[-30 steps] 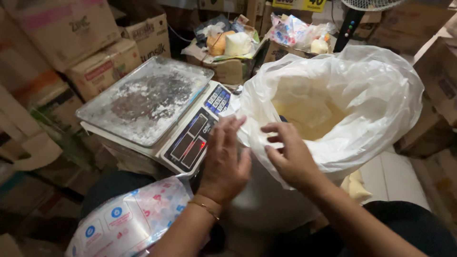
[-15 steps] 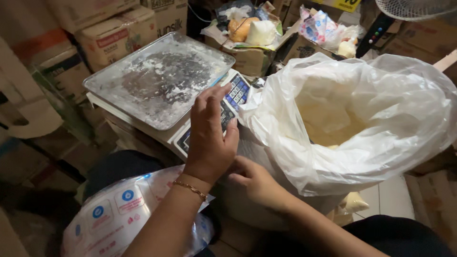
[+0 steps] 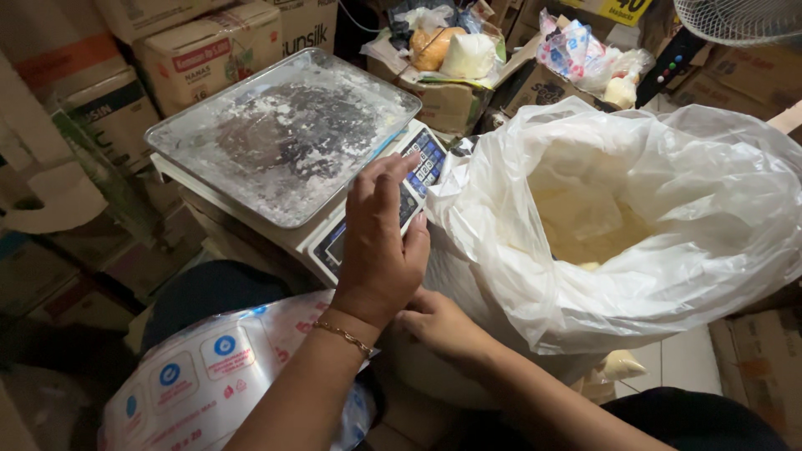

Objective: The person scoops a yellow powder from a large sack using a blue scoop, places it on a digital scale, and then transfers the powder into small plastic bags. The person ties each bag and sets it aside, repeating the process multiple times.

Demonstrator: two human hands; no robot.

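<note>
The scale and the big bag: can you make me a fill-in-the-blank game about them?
1. The left hand reaches its fingers to the scale's ____.
2. The scale's metal tray is dusted with white ____.
3. The right hand rests low against the big white plastic ____.
4. On the left wrist sits a thin gold ____.

Missing words: keypad; powder; bag; bracelet

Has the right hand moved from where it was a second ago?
Yes. The right hand has dropped from the rim of the white plastic bag to low against its side, below the left hand on the scale.
</note>
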